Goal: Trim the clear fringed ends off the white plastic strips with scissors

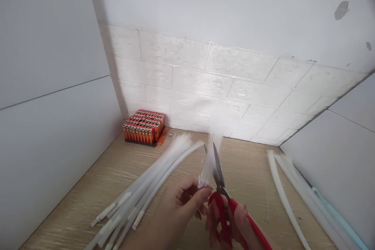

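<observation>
My left hand [181, 203] pinches a tuft of thin white fibres [211, 156] that fans upward from its fingertips. My right hand [228, 222] grips red-handled scissors [220, 187], fingers through the loops; the blades point up and stand slightly apart around the tuft just above my left fingertips. A long bundle of white fibre sticks [146, 187] lies on the wooden table [88, 203] to the left of my hands, its frayed ends towards the wall.
A tray of orange lighters [143, 128] stands at the back left corner against the white brick wall. More white strips [295, 195] lie along the right panel. White panels close in both sides.
</observation>
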`<action>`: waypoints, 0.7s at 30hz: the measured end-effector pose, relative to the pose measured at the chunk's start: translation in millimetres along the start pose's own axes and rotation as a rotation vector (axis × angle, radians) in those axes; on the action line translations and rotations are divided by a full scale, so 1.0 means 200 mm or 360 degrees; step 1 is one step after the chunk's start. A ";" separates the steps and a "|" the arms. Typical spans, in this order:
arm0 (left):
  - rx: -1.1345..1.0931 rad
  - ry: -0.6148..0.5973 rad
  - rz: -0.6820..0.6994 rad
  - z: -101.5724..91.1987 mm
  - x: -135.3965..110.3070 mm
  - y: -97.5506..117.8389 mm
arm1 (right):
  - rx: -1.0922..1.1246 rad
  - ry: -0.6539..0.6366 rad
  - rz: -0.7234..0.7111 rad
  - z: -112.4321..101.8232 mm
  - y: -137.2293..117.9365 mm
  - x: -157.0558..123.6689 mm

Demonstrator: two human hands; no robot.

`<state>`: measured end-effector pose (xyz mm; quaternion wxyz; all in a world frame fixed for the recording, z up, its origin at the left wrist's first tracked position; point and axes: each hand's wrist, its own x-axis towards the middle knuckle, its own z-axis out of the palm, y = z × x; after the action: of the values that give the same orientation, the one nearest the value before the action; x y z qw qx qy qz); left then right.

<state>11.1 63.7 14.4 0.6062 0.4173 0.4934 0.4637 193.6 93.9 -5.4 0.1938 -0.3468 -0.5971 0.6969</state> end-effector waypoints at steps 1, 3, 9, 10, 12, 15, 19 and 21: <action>0.0012 0.0002 0.0000 0.00 0.00 0.00 | 0.0002 -0.0002 -0.0001 0.00 0.00 0.00; 0.0027 0.0006 -0.0002 0.00 0.00 0.01 | 0.0005 -0.0006 -0.0001 0.00 0.00 0.00; 0.0060 0.0025 -0.0006 0.00 -0.01 0.00 | -0.0009 -0.0009 0.0008 -0.01 0.01 0.00; 0.0069 0.0023 -0.0001 0.00 -0.01 0.00 | -0.0013 -0.0006 0.0008 -0.01 0.01 0.00; 0.0073 0.0020 0.0000 0.00 -0.01 0.01 | -0.0023 0.0004 0.0007 -0.01 0.02 0.00; 0.0089 0.0015 -0.0004 0.00 -0.01 0.01 | -0.0046 0.0030 0.0001 -0.01 0.02 -0.01; 0.0144 0.0103 0.0057 -0.01 0.00 0.02 | -0.0082 0.0100 -0.0017 -0.04 0.01 -0.01; 0.0162 0.0201 0.0073 -0.02 0.01 0.02 | -0.0099 0.0157 -0.0028 -0.07 -0.01 0.01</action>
<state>7.0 67.1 16.3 0.5412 0.4288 0.5437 0.4772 202.8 104.9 -5.1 0.2183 -0.3814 -0.6111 0.6584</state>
